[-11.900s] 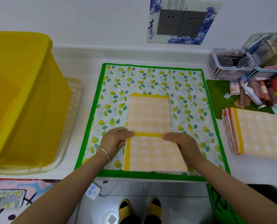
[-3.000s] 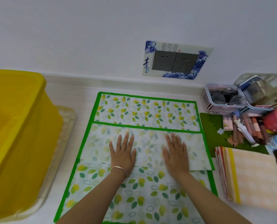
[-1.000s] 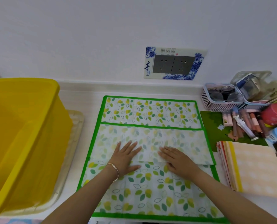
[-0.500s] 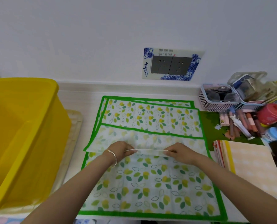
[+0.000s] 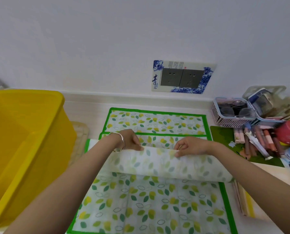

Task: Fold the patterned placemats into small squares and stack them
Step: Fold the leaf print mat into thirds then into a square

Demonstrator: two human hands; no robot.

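Observation:
A green-bordered placemat with a leaf pattern (image 5: 157,164) is lifted off the counter in a folded band, its pale underside facing me. My left hand (image 5: 132,141) pinches the band's upper edge on the left. My right hand (image 5: 190,146) pinches the same edge on the right. Beneath it a second leaf-patterned placemat (image 5: 149,205) lies flat, its far strip (image 5: 154,122) showing behind my hands. The stack of folded orange checked placemats (image 5: 245,203) lies at the right, mostly hidden by my right forearm.
A large yellow plastic bin (image 5: 22,146) stands at the left on a pale tray. At the right sit a pink basket (image 5: 232,114) with glasses, a green mat with tubes and pens (image 5: 259,142), and a red lidded jar (image 5: 289,134). A wall socket (image 5: 181,76) is behind.
Both hands have gone from pressing the folded band flat to pinching its edge and lifting it toward the far side. The view has dipped closer to the counter.

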